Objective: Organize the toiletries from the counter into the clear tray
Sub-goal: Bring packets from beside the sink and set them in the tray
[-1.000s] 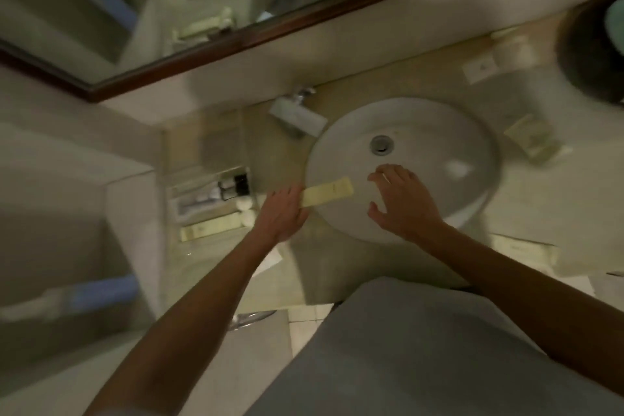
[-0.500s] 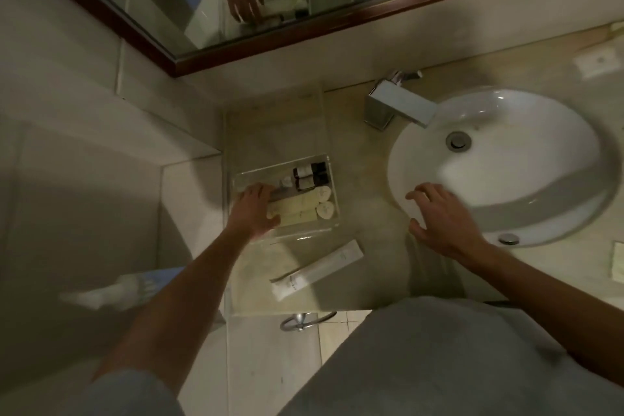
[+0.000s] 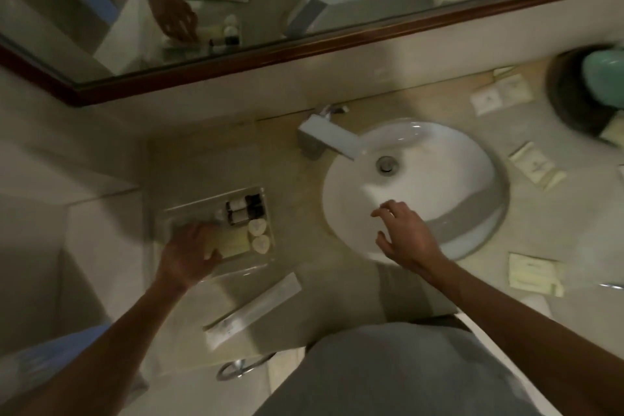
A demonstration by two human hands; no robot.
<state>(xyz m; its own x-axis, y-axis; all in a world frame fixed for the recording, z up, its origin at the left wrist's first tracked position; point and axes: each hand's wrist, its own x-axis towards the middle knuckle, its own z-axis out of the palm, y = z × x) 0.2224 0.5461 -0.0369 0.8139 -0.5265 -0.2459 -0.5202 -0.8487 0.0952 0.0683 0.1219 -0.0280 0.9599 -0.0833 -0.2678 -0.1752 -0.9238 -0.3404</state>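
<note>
The left hand (image 3: pixel 189 255) lies low over the near left corner of the clear tray (image 3: pixel 266 267), fingers curved down onto a pale flat packet (image 3: pixel 233 245) lying inside; whether it pinches the packet or only rests on it I cannot tell through the blur. The right hand (image 3: pixel 407 236) hovers over the near rim of the sink (image 3: pixel 472 159), fingers spread and holding nothing. Two dark small bottles (image 3: pixel 244 209) and two round pale caps (image 3: pixel 259 236) fill the tray's right end. A long wrapped tube (image 3: pixel 253 309) lies on the counter (image 3: pixel 304 179) just in front of the tray; it looks light and fairly stiff, best taken mid-length. Flat sachets (image 3: pixel 535 273) lie right of the sink, thin and likely needing an edge lifted. The tray's low walls and the counter's front edge hem the left side; room is freer toward the faucet (image 3: pixel 329 137)
</note>
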